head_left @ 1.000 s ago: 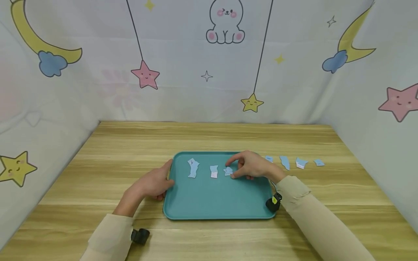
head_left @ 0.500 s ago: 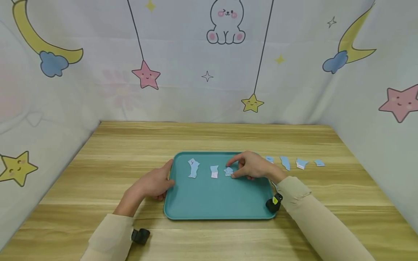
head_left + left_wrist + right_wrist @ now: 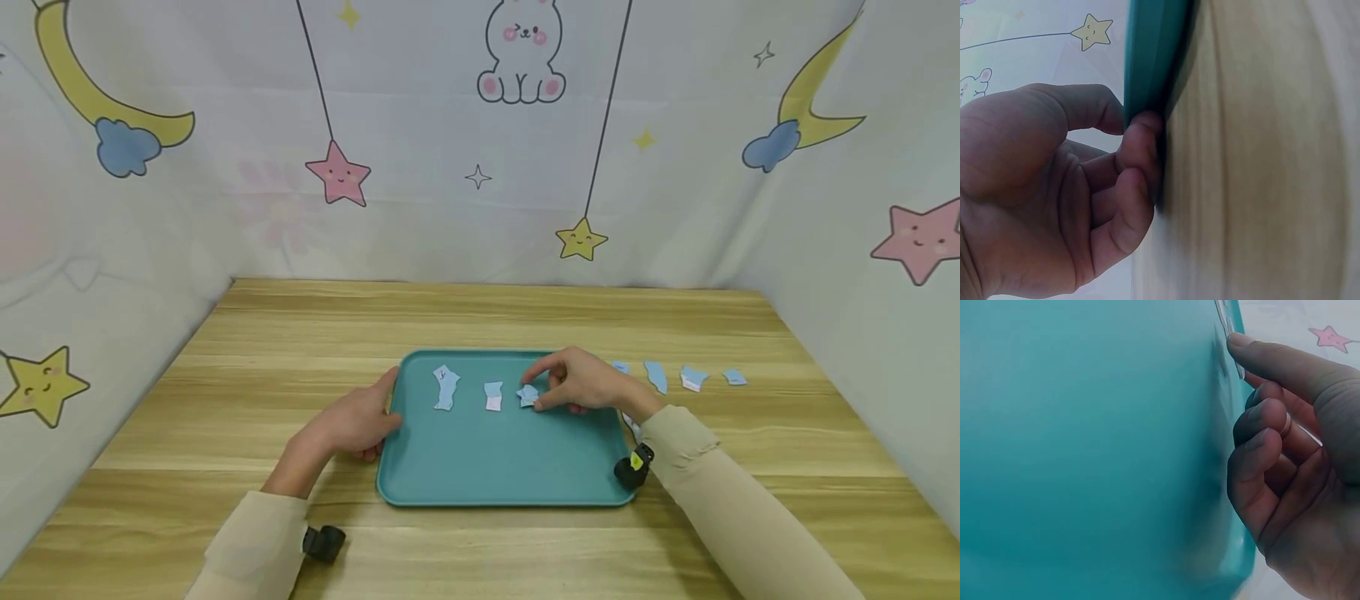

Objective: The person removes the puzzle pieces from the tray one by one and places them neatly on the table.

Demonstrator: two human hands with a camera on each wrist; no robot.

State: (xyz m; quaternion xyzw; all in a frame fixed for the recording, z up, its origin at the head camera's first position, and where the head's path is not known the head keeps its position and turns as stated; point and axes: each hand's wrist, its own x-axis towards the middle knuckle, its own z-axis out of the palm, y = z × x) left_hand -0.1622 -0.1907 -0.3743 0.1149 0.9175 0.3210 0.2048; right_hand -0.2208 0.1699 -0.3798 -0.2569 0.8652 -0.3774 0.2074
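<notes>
My left hand grips the left edge of a teal tray. The left wrist view shows the thumb over the tray's rim and curled fingers against its underside. Over the tray's upper right part, my right hand pinches a small torn piece of light blue paper between thumb and index finger. Seen from the right wrist, the thumb touches the thin edge of this paper, and the other fingers are curled. To its left on the tray lie a blue and pink scrap and a longer scrap.
On the wooden table, right of the tray, several blue torn scraps lie in a row, among them a tall one, a white-edged one and a small one. Another scrap shows partly beside the right wrist. A patterned curtain stands behind.
</notes>
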